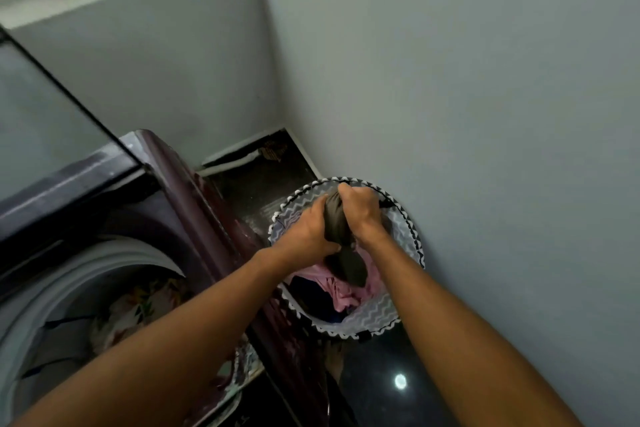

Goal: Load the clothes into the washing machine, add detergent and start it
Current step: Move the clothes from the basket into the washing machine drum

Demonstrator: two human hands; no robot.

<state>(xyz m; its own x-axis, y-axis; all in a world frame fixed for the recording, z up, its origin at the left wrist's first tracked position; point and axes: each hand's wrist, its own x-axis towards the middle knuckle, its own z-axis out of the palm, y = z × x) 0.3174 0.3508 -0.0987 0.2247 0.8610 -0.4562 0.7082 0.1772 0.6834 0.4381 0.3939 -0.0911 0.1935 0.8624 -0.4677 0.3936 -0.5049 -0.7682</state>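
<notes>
A round laundry basket [408, 239] with a black-and-white zigzag rim stands on the floor against the wall. Above it, my left hand [311, 229] and my right hand [362, 210] both grip a dark olive garment [341, 253] that hangs down between them. Pink clothes [343, 291] and something dark blue lie inside the basket. To the left is the top-loading washing machine [194, 191], maroon, with its lid [52, 114] raised. A floral garment [138, 302] lies in its drum.
A grey wall [485, 114] runs close along the right of the basket. The dark glossy floor [381, 374] reflects a light. The corner behind the basket holds a low ledge and some debris [273, 149].
</notes>
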